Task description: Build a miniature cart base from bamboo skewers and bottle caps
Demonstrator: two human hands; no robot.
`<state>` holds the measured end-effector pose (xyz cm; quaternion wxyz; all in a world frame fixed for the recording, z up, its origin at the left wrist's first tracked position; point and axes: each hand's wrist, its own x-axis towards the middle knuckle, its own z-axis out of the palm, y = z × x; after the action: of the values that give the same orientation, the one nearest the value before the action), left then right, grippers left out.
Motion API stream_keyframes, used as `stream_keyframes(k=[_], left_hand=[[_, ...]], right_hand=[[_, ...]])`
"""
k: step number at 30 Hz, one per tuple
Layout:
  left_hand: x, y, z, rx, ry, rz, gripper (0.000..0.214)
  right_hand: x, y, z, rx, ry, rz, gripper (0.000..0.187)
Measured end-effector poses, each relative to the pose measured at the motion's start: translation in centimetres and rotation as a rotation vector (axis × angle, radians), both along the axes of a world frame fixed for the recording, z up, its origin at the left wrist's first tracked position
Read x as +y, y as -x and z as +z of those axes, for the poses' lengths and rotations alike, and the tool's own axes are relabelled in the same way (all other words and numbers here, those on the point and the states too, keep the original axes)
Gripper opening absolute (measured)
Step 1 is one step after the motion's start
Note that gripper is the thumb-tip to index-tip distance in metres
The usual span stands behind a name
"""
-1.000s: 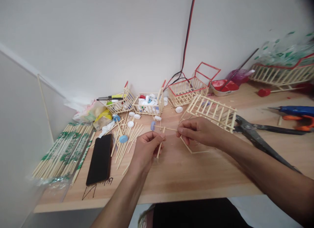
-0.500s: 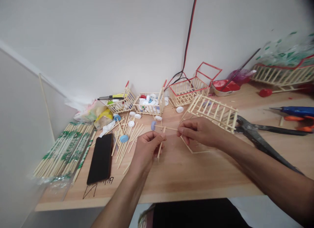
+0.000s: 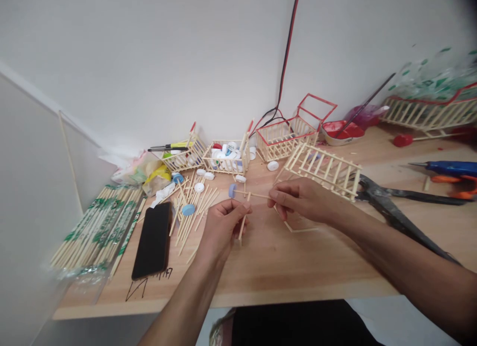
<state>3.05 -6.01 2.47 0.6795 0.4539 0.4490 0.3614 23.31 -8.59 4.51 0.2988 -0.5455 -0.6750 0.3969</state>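
Note:
My left hand (image 3: 220,226) pinches a short upright wooden stick (image 3: 243,222) over the wooden table (image 3: 283,259). My right hand (image 3: 302,200) pinches the end of a thin horizontal stick (image 3: 253,194) that carries a pale blue bottle cap (image 3: 231,190) at its far end. The two sticks cross just above my left thumb. Under my right hand lies a flat stick outline (image 3: 298,230). An unpainted stick frame (image 3: 323,170) stands right behind my right hand.
Loose sticks and caps (image 3: 194,202) lie left of my hands, beside a black phone (image 3: 152,241) and packets of wrapped chopsticks (image 3: 97,227). Stick baskets (image 3: 226,160), a red-edged basket (image 3: 285,132), a red paint dish (image 3: 338,131), black shears (image 3: 395,207) and a blue glue gun (image 3: 449,168) sit behind and right.

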Motion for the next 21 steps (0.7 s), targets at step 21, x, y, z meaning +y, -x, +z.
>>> stream_keyframes(k=[21], left_hand=[[-0.14,-0.05,-0.02,-0.024,0.014,-0.019,0.029]], right_hand=[[0.3,-0.43,-0.96,0.048,-0.009,0.019,0.047]])
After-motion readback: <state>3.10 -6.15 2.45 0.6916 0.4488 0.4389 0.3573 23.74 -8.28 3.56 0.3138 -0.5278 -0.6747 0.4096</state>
